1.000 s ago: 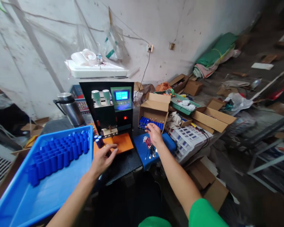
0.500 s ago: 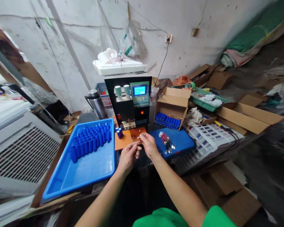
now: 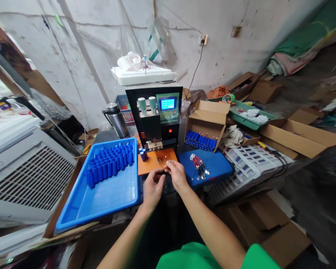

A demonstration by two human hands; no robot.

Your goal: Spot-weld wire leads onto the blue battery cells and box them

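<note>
My right hand [image 3: 176, 174] is pinched at the front edge of an orange board [image 3: 146, 169], on something too small to make out. My left hand [image 3: 154, 188] is beside it, thumb apart from the fingers, fingertips close to the right ones. I see nothing held in it. A black spot-welding machine [image 3: 168, 140] with a lit blue screen stands behind the board, its two electrode pins [image 3: 155, 142] above it. A few blue cylindrical battery cells [image 3: 143, 155] stand upright at the board's left. Red and black wire leads [image 3: 200, 166] with white connectors lie on a blue pad [image 3: 186, 158] at right.
At left, a blue tray [image 3: 112, 200] holds rows of upright blue cells [image 3: 112, 160]. A steel flask [image 3: 117, 121] stands behind it. An open cardboard box [image 3: 212, 117] with wired blue cells is right of the machine. A green tray [image 3: 242, 120] of white pieces lies beyond.
My left thumb has moved away from its fingers, and the left hand has opened from a pinch. The right hand stays pinched near the same spot. The view has shifted slightly.
</note>
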